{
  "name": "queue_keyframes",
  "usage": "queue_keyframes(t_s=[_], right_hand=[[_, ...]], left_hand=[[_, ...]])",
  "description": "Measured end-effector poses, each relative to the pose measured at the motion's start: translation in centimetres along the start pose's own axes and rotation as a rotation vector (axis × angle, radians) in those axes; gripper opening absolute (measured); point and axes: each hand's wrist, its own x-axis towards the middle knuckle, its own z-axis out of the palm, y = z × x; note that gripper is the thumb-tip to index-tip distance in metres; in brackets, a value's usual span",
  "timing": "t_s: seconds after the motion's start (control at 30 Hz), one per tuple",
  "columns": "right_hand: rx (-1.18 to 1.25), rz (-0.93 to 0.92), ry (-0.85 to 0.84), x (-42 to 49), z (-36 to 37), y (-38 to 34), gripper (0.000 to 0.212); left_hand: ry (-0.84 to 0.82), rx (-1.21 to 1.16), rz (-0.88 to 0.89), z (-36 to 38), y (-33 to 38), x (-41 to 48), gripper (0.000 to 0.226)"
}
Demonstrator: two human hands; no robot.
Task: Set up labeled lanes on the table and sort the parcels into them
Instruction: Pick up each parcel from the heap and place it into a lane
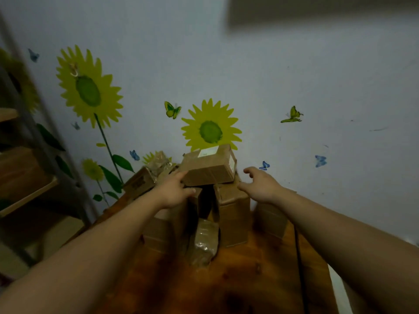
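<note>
Several brown cardboard parcels are piled at the far end of a wooden table (249, 268) against the wall. The top parcel (209, 166) carries a white label and lies tilted across two upright parcels. My left hand (175, 191) touches its left end with the fingers stretched out. My right hand (260, 183) is spread open just right of the top parcel, apart from it, above a tall upright parcel (233, 214). A tape-wrapped parcel (204, 241) leans at the front of the pile.
A metal shelf rack (25, 168) with wooden boards stands at the left. A black cable (299, 257) runs along the table's right side. The wall behind bears sunflower and butterfly stickers. More parcels (140, 182) lie at the back left of the pile.
</note>
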Motion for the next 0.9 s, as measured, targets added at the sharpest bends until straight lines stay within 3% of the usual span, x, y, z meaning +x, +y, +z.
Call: queue_keyframes(t_s=[0.27,0.6,0.67,0.77,0.9], right_hand=[[0.032,0.059,0.0,5.5,0.8,-2.7,0.069],[0.23,0.215,0.053,9.8,3.7,-2.8,0.076],[0.193,0.247,0.08,10.3,4.3,-3.1,0.075],[0.147,0.264,0.056,10.8,4.9,-4.0,0.058],[0.256,0.303,0.154,11.2,5.1,-4.6,0.054]], left_hand=[[-0.002,-0.13,-0.058,-2.0,-2.1,5.0,0.05],[0.006,-0.148,-0.121,-1.1,-4.0,11.7,0.061],[0.003,-0.226,-0.141,-0.9,-4.5,13.4,0.068],[-0.044,-0.344,-0.174,-0.5,-5.2,15.5,0.074],[-0.083,-0.592,-0.204,-0.3,-6.0,16.4,0.055]])
